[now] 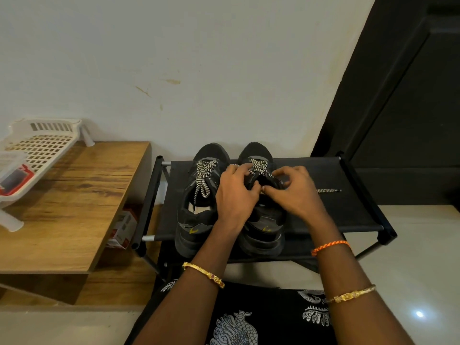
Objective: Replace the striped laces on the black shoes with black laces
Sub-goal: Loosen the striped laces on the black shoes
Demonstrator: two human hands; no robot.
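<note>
Two black shoes stand side by side on a black fabric rack point(348, 215), toes to the wall. The left shoe point(196, 220) is fully laced with a black-and-white striped lace point(204, 174). On the right shoe point(263, 235) the striped lace point(258, 165) crosses only the far eyelets, and one loose end point(328, 190) trails right across the rack. My left hand point(236, 195) grips the right shoe's tongue and lace from the left. My right hand point(296, 192) pinches the lace on the shoe's right side. No black laces are visible.
A wooden table point(74, 202) stands to the left with a white plastic basket point(42, 145) on it. A red-and-white box point(122, 230) sits beneath. A dark door point(403, 108) is at the right, a pale wall behind, and patterned black cloth point(249, 317) lies below my arms.
</note>
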